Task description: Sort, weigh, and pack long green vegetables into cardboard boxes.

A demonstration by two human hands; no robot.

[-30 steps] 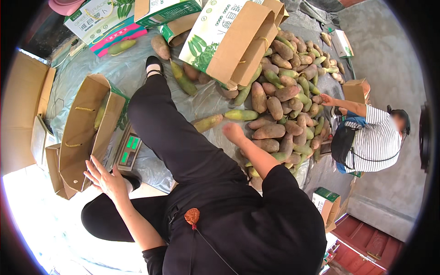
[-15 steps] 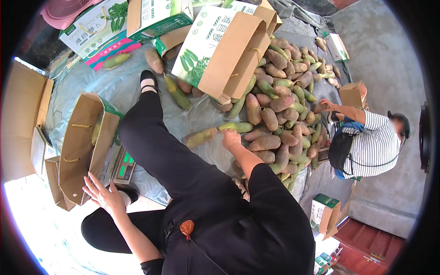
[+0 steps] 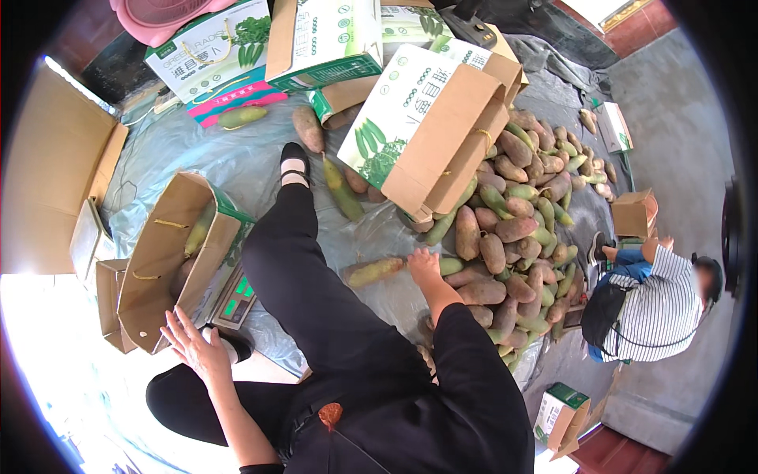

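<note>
Far left, an open brown cardboard box (image 3: 170, 257) sits tipped on a small scale with a green display (image 3: 234, 296), one greenish root lying inside it. The left hand (image 3: 193, 347) hovers just beside the box's near edge, fingers spread, holding nothing. Moving across the black-trousered leg, the right hand (image 3: 424, 267) is down on the crinkled clear plastic sheet (image 3: 197, 158), palm over a long tan-and-green root vegetable (image 3: 379, 271); whether the fingers have closed on it, I cannot tell. This root looks firm, stiff and fairly hefty, with a dry, rough skin, so a grasp around its thick middle should hold best. Right of it, the heap of similar roots (image 3: 521, 229) spreads out, and a crouching person in a striped shirt (image 3: 659, 304) works at the far edge.
</note>
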